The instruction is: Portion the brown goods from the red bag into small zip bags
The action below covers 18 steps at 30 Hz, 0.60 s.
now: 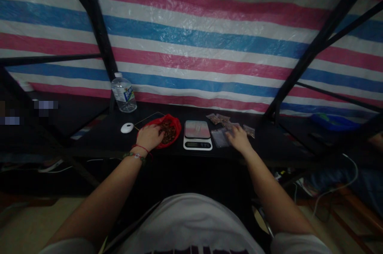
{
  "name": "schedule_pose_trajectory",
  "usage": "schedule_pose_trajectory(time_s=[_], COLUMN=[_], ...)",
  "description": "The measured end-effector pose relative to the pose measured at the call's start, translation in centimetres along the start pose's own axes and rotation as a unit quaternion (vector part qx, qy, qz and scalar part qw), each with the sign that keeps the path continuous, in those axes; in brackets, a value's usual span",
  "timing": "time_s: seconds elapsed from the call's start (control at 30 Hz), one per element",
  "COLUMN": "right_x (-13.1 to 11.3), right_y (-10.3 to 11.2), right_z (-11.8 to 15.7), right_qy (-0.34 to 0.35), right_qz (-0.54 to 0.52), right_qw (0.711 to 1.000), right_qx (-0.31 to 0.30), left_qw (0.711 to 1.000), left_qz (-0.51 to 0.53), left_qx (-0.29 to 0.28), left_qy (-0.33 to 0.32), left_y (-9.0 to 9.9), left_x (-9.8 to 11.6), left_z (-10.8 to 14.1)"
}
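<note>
Both arms reach forward, angled inward, bare below short pale sleeves (299, 243). Left forearm (103, 194) comes up from lower left, right forearm (271, 188) from lower right. Left grip (150, 136) is palm down, fingers pointing inward — too dim to tell how far they're curled. Right grip (240, 140) also palm down, fingers forward and slightly left — closure unclear. Grips well apart, roughly level.

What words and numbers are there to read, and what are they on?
None reads clearly.
Bottle label: lettering too blurred to read.
Scale panel: too dark and small to read.
Shirt lettering: cut off by the picture's edge, unreadable.
</note>
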State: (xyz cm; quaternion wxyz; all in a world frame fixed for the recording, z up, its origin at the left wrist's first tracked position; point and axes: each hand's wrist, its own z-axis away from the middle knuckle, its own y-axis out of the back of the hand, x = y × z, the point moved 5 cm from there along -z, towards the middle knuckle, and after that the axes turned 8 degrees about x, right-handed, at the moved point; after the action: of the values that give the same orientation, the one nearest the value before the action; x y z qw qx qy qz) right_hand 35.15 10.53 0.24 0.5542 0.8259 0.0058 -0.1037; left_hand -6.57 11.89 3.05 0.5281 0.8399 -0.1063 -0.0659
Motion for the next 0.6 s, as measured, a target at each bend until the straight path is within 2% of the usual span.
schedule_pose_trajectory(time_s=[0.07,0.13,0.23,0.3,0.4,0.47,0.53,0.6], right_x=[-1.5,-2.2,-2.2,-1.8,-0.9,0.1,0.9,1.2], right_y=[-2.1,-4.0,-5.0,-4.4,-2.3,-1.0,-0.6,-0.8], right_z=[0.6,1.4,2.2,2.0,0.4,-1.3,-3.1,-4.9], right_qy=[0.044,0.056,0.044,0.033,0.004,-0.047,-0.103,-0.134], right_qz=[-0.003,-0.004,-0.008,-0.015,-0.021,-0.014,0.002,0.012], right_qw=[0.998,0.992,0.987,0.991,0.999,0.998,0.994,0.991], right_qx=[-0.053,-0.117,-0.152,-0.13,-0.033,0.025,0.032,-0.006], left_qw=[1.0,1.0,1.0,1.0,1.0,1.0,0.999,0.999], left_qz=[0.002,0.001,-0.003,-0.001,0.012,0.023,0.03,0.029], left_qx=[0.0,-0.003,-0.009,-0.013,-0.011,-0.005,0.0,0.007], left_qy=[-0.005,-0.006,-0.002,0.003,0.01,0.012,0.013,0.015], left_y=[-0.1,-0.2,-0.3,-0.4,-0.3,-0.3,-0.2,0.0], left_x=[0.1,0.0,-0.1,-0.1,-0.1,0.0,0.2,0.2], left_z=[0.1,0.1,0.1,0.1,0.2,0.3,0.4,0.5])
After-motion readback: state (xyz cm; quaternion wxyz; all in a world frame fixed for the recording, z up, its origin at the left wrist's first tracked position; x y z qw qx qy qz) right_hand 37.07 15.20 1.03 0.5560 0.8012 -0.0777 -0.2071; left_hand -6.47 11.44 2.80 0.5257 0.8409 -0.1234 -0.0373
